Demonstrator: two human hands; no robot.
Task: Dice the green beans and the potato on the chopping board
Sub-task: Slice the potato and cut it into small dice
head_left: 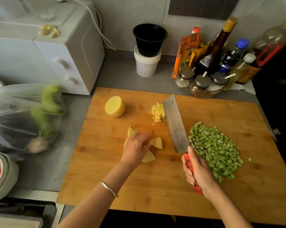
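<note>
Left hand (135,148) presses on the potato slices (157,142); right hand (198,171) grips the cleaver (175,124).
The blade's long axis points away from the grip, tilted left. Pale yellow wedges fan out just left of the blade, on the chopping board (155,191); diced green beans (216,148) lie right.

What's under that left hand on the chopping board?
Pale yellow potato slices lie under the left hand, their edges poking out around it. How many it covers is hidden.
</note>
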